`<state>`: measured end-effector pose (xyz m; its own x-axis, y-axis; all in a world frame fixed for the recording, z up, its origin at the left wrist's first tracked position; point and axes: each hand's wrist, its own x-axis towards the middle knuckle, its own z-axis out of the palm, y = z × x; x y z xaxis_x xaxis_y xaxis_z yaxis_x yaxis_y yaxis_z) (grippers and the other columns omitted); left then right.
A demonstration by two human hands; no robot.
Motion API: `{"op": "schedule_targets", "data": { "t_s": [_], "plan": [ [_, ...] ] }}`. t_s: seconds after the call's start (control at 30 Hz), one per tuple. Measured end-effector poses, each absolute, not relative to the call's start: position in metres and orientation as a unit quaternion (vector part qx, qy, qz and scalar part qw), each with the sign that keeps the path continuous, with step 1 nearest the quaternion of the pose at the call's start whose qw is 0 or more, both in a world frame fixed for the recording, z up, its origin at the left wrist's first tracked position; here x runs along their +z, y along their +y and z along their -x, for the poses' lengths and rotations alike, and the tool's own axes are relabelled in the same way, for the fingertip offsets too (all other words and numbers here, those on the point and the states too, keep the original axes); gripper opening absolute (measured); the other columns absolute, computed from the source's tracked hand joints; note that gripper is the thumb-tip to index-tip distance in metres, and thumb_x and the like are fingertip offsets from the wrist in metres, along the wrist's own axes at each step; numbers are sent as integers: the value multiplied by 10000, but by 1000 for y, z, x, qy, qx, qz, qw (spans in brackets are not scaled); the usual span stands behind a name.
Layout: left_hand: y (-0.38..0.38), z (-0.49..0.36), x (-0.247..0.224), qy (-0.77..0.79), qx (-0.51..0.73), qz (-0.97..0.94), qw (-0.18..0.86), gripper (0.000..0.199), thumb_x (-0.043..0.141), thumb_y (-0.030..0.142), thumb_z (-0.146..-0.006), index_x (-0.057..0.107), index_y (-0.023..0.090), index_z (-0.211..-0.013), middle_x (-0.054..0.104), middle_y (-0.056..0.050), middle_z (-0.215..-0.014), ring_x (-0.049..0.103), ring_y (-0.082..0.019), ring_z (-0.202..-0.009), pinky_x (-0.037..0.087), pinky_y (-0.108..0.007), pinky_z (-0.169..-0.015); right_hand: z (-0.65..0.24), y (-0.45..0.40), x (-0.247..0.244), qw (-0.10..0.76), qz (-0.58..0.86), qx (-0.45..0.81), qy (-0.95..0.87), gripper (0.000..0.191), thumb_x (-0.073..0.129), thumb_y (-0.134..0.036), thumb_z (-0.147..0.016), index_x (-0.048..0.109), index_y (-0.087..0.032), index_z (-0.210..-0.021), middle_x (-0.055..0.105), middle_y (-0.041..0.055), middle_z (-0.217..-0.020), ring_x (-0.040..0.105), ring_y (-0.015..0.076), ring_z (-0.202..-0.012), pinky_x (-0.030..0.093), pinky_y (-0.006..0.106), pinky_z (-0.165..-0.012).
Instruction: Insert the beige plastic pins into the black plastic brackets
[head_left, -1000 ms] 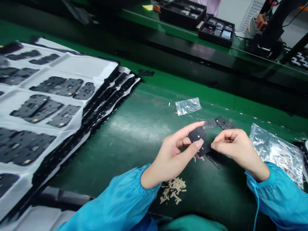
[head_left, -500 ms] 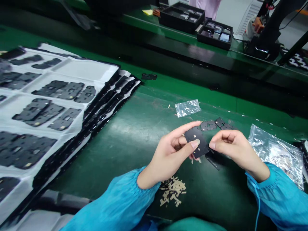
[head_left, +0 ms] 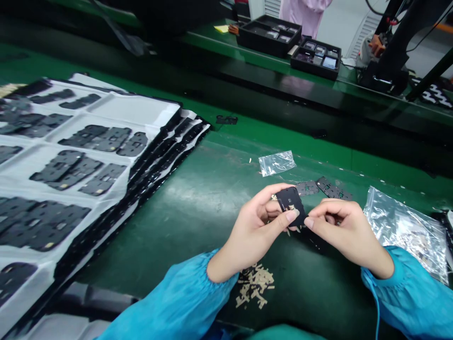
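Note:
My left hand (head_left: 260, 217) grips a thin black plastic plate (head_left: 290, 200), thumb across its face and fingers behind. Small pale patches show on the plate. My right hand (head_left: 336, 226) is pinched at the plate's lower right corner; anything between its fingertips is too small to make out. Just behind the hands lie a dark cut-out plate (head_left: 307, 188) and another dark plate (head_left: 331, 189), partly covered by my fingers. A loose heap of small beige pieces (head_left: 255, 285) is on the green table below my left wrist.
White-lined trays (head_left: 134, 111) holding many black plates are stacked at left. A small clear bag (head_left: 277, 163) lies behind my hands, a larger clear bag (head_left: 406, 231) at right. Black boxes (head_left: 269, 35) stand on the back ledge; a person in pink (head_left: 304, 16) is beyond.
The plate has tilted in my left hand and appears narrower. My right fingertips have come against its lower right corner. The whole view has shifted slightly.

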<state>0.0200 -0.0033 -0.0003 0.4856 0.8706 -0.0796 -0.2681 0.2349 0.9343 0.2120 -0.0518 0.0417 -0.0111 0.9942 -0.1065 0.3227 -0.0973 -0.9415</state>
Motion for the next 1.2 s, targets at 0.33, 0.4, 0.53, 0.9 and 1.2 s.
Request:
{"op": "schedule_targets", "data": {
  "t_s": [0.33,0.4,0.53,0.9,1.2],
  "plan": [
    [7,-18,-1,264,323,-392,820,506,845,260,-841,580,162,-1261,720,19,-663,669,-113,-496,552,-170,-478,-215,-39,11,354,459,729,-365,473,845,-588,-745,629,-170,-693,406,-90,-526,248,52,-461,172,221,-442],
    [11,-19,-5,259,287,-354,852,533,861,270,-820,587,153,-1262,707,19,-626,649,-110,-464,538,-164,-455,-214,-38,8,355,446,741,-355,480,843,-594,-747,618,-172,-698,373,-100,-526,214,50,-461,143,223,-440],
    [14,-21,-10,265,274,-310,871,528,883,255,-786,621,153,-1233,701,21,-635,651,-113,-457,547,-169,-453,-215,-37,13,386,458,688,-410,437,791,-581,-819,667,-166,-757,442,-69,-579,264,71,-508,215,233,-480],
    [13,-25,-16,293,287,-258,875,420,886,202,-766,699,125,-1135,683,4,-707,632,-80,-507,521,-140,-472,-214,-42,7,394,518,415,-636,307,628,-425,-999,715,-174,-845,637,27,-742,518,145,-648,410,287,-624],
    [2,-35,-20,339,327,-178,864,282,853,152,-792,708,156,-1034,663,11,-809,632,-58,-598,553,-139,-572,-214,-44,1,264,563,76,-779,372,528,-429,-1054,727,-194,-844,678,72,-777,582,192,-748,395,316,-697]
  ]
}}
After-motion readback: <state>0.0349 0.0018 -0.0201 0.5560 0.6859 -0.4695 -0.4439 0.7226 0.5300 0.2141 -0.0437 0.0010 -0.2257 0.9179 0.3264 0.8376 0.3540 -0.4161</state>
